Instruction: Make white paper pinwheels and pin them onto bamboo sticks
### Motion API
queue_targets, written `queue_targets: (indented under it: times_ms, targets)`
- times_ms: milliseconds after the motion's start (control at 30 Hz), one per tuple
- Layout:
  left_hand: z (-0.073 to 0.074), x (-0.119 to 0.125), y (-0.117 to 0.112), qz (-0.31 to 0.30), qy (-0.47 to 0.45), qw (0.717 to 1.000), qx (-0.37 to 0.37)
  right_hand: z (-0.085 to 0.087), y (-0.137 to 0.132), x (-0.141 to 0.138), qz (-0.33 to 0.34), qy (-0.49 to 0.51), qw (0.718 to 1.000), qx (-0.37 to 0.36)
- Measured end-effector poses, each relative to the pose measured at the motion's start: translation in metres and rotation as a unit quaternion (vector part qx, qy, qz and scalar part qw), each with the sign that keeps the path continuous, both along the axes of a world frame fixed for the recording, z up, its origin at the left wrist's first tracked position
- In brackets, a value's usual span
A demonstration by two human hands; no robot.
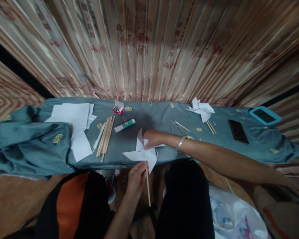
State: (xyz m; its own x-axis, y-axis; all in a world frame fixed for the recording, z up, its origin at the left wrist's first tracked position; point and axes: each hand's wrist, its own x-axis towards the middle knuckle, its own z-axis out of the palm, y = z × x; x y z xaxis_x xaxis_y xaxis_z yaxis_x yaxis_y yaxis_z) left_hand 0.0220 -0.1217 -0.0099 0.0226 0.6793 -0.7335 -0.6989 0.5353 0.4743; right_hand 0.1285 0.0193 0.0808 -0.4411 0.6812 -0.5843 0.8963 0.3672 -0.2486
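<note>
White paper pinwheel (146, 154) partly hidden behind right hand (152, 138).

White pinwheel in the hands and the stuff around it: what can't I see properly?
All in the head view:
White pinwheel: part of its paper is hidden under the right hand.
Stick: upper end hidden by the left hand and pinwheel.
Red box: the contents are too small to name.
Plastic bag: cut off by the bottom edge.

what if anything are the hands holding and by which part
Left hand: wooden stick, by its upper end. Right hand: on the paper pinwheel, near its middle; grip unclear.
</note>
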Motion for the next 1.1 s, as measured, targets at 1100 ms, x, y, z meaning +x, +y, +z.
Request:
queue_targets:
  times_ms: [1100]
  targets:
    - [-0.005, -0.003, 0.003, -0.038, -0.011, 0.999, -0.014, 0.000, 0.008, -0.012, 0.018, -0.035, 0.999, -0.035]
